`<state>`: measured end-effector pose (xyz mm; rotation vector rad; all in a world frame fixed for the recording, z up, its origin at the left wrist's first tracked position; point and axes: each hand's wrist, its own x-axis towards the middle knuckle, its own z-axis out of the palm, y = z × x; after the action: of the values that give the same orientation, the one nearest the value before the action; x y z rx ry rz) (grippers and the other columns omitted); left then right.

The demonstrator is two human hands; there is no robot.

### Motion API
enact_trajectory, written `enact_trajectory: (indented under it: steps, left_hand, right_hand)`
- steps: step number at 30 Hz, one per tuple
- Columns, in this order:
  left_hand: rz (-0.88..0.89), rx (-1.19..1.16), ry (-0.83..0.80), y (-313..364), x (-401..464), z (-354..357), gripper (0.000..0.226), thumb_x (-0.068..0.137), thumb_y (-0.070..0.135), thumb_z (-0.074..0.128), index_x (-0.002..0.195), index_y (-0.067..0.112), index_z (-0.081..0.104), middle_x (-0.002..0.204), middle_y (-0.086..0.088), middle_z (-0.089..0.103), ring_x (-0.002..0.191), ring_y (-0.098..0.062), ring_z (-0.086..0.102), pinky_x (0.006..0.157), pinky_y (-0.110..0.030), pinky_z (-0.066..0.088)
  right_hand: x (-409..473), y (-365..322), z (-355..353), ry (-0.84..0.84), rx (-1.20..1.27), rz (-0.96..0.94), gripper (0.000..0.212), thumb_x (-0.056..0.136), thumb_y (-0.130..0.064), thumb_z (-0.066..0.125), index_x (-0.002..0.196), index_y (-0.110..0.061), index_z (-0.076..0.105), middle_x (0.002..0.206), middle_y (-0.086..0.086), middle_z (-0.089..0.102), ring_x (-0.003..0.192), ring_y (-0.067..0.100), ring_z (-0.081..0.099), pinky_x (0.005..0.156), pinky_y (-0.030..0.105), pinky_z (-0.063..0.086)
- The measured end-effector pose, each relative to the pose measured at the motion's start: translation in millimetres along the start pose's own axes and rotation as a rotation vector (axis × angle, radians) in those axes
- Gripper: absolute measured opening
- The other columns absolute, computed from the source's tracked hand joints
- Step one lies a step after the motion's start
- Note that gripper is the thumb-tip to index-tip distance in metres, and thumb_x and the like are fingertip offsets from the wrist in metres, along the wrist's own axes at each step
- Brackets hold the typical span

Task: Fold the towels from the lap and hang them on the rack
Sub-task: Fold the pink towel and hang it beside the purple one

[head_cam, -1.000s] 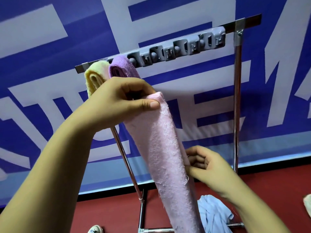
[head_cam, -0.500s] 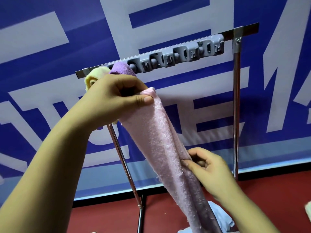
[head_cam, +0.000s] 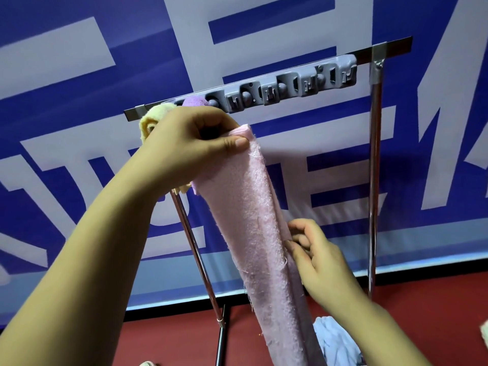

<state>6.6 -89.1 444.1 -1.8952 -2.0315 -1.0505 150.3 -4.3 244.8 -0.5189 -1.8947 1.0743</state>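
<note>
Blue banner (head_cam: 79, 180) behind; left hand (head_cam: 195, 143) pinching pink towel (head_cam: 253, 233) top, right hand (head_cam: 319, 262) gripping its edge.

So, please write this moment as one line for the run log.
left hand: grips top of folded pink terry towel | right hand: pinches its edge | metal rack bar: not yet reached

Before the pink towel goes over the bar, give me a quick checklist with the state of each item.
1. Left hand grips the pink towel at its top: ok.
2. Right hand pinches the towel's side edge: ok.
3. Towel folded into a narrow strip: ok.
4. Free bar beside the purple towel: ok.
5. Yellow towel seated on the bar: cannot tell, the left hand hides most of it.
6. Pink towel's lower end clear of the floor: cannot tell, out of frame.
</note>
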Motion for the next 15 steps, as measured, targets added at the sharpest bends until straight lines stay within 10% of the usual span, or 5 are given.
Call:
enact_trajectory:
  steps: [8,15]
  left_hand:
    - [-0.035,0.001,0.025,2,-1,-4,0.012,0.082,0.036,0.069,0.091,0.028,0.071,0.081,0.012,0.065,0.077,-0.004,0.060,0.061,-0.021,0.048]
    - [-0.035,-0.023,0.099,2,-3,-6,0.010,0.081,0.035,0.071,0.087,0.028,0.071,0.075,0.012,0.066,0.063,0.007,0.057,0.052,-0.009,0.045]
  right_hand:
    - [-4,7,-3,0.023,-0.072,-0.118,0.029,0.083,0.001,0.052,0.080,-0.028,0.046,0.080,-0.007,0.056,0.062,0.004,0.052,0.056,0.008,0.036]
    - [-5,21,-9,-0.027,-0.267,-0.110,0.020,0.071,-0.006,0.055,0.069,-0.024,0.063,0.083,-0.014,0.061,0.079,0.007,0.052,0.067,0.011,0.037]
